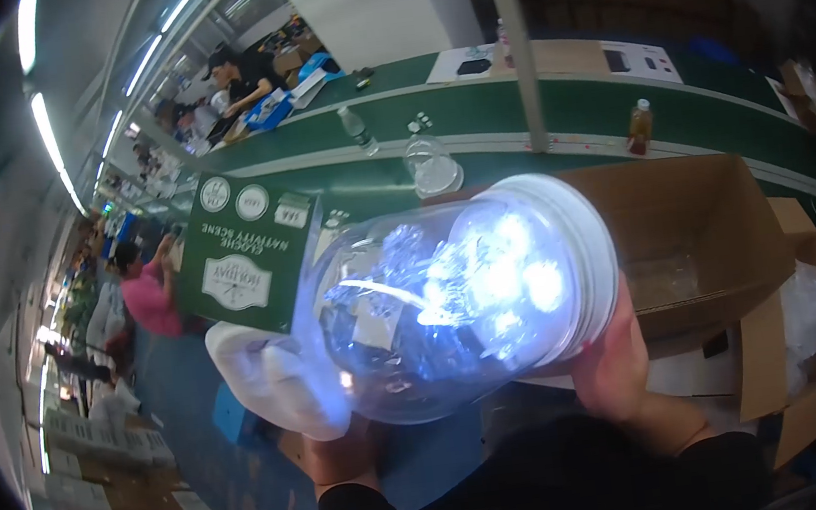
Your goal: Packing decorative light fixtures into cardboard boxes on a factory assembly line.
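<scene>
A clear plastic or glass dome jar [393,388] lies on its side in the air before me, its white ringed base [585,260] to the right. Bright bluish-white lights glow inside and wash out the contents; a pale square tag shows through the wall. My left hand [276,381], in a white glove, is closed against the rounded left end. My bare right hand [614,362] grips the base from below, its fingers partly hidden behind it. Just beyond the left glove is a green printed carton [237,254], its print upside down.
An open brown cardboard box [716,220] stands at the right, with plastic wrap [805,315] by its flaps. Across the green workbench [451,104] are a clear bottle [358,130], another clear dome [433,166] and an amber bottle [640,126]. A co-worker in pink [149,295] is at the left.
</scene>
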A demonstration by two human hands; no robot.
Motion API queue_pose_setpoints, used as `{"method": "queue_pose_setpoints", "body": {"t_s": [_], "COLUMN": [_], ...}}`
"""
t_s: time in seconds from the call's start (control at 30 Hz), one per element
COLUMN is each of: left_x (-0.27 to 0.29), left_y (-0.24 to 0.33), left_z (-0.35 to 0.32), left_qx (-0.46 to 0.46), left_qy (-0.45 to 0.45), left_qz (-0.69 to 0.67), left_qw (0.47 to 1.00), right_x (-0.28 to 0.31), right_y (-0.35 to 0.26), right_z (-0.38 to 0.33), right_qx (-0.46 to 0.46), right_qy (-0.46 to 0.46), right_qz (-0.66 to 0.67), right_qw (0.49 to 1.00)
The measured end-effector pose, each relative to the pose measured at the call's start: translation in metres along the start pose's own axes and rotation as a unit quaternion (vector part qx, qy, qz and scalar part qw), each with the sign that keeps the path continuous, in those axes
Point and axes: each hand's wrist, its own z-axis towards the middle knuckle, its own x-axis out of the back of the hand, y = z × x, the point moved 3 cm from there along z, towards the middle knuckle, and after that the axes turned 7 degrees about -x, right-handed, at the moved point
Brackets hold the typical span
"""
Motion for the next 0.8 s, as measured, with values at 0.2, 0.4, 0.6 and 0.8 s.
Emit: {"method": "queue_pose_setpoints", "body": {"t_s": [0.2, 0.4, 0.6, 0.8], "left_x": [-0.106, -0.171, -0.233, -0.224], "left_y": [0.022, 0.044, -0.006, -0.027], "left_z": [0.061, 0.155, 0.16, 0.137], "left_qx": [-0.019, -0.534, -0.216, 0.016], "left_qy": [-0.113, -0.164, -0.531, -0.56], "left_qz": [-0.136, -0.04, -0.285, -0.354], "left_qw": [0.984, 0.828, 0.768, 0.749], "right_x": [0.045, 0.09, 0.081, 0.115], "right_y": [-0.053, -0.091, -0.109, -0.115], "right_z": [0.042, 0.057, 0.087, 0.105], "right_qx": [-0.055, -0.006, -0.057, -0.106], "right_qy": [0.133, 0.209, 0.198, 0.228], "right_qz": [0.062, -0.019, -0.041, -0.052], "right_qw": [0.988, 0.978, 0.978, 0.967]}}
